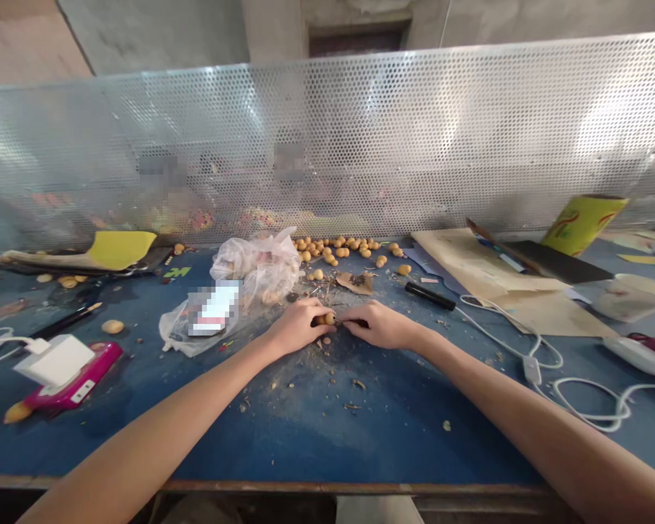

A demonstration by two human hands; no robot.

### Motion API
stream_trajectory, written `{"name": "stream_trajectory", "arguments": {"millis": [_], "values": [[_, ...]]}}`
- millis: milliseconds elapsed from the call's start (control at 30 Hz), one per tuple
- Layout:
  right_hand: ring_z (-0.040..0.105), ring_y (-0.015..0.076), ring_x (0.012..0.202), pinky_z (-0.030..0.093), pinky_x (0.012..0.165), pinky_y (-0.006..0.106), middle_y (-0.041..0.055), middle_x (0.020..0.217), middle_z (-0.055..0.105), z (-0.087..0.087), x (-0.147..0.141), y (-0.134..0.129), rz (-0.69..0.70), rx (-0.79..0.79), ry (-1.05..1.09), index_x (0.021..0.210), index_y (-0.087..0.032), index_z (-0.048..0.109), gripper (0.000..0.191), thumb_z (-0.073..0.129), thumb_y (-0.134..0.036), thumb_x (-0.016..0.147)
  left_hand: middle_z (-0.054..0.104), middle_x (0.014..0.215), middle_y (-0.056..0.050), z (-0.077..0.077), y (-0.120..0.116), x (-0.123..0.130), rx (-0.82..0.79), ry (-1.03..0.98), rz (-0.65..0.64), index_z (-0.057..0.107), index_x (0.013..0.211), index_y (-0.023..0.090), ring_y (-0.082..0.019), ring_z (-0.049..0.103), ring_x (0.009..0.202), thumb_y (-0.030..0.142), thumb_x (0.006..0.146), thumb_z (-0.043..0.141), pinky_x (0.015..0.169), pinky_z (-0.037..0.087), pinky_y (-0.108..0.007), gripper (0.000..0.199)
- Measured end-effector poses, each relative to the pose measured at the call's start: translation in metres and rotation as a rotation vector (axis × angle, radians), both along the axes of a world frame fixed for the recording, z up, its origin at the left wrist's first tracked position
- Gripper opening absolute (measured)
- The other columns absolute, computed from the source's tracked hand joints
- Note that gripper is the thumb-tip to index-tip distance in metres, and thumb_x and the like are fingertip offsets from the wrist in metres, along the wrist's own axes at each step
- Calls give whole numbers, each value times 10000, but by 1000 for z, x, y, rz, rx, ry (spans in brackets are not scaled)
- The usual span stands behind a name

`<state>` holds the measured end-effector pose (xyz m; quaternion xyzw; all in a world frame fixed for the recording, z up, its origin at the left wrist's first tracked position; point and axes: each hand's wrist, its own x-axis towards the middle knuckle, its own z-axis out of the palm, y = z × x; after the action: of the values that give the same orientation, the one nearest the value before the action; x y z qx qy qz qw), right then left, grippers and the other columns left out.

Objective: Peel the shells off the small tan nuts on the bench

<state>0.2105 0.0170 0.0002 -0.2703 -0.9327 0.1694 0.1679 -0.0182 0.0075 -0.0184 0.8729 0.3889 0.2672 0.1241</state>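
One small, rounded tan gourd [326, 319] between hands, long axis roughly left-right; bare left hand [295, 325] nearer, fingers closed around it. Bare right hand [380, 325] just beside right end, fingers curled; cannot tell whether fully closed or pinching anything.

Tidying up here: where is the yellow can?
In the head view, the yellow can is on the right, before the mesh screen, beside the black sheet.

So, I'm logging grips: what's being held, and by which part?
The left hand holds a small tan piece by its left end; the right hand seems to pinch something thin against it, too small to identify.
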Motion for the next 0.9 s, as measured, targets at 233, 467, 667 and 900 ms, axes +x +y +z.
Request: {"name": "stream_trajectory", "arguments": {"millis": [233,467,667,900], "values": [[489,107,586,362,593,252,-7,696,637,1,-4,-5,-63,46,-19,884,-192,673,242,440,-172,946,644,898,-33,-4,-2,3,68,5,21,719,959,192,-184,613,860,312,856,691,800,472,-303,160],[585,126,681,394,649,258,6,813,701,10,-5,-14,-82,-6,-77,978,-216,680,255,434,-152,957,647,875,-24,-2,-2,3,66,6,16,730,919,200,-164,614,813,346,866,678,752,469,-286,164],[581,123,664,389,633,252,20,795,702,7,-9,-16,-133,34,-71,914,-181,677,239,447,-126,945,645,863,-13,0,-2,3,51,20,34,733,906,212,-157,615,786,360,860,684,723,465,-276,163],[538,111,616,359,608,248,18,742,684,6,-13,-20,-198,53,-109,830,-174,681,231,475,-108,914,655,867,-17,2,-4,3,92,91,81,735,930,226,-169,617,803,395,866,668,711,461,-276,193]]}}
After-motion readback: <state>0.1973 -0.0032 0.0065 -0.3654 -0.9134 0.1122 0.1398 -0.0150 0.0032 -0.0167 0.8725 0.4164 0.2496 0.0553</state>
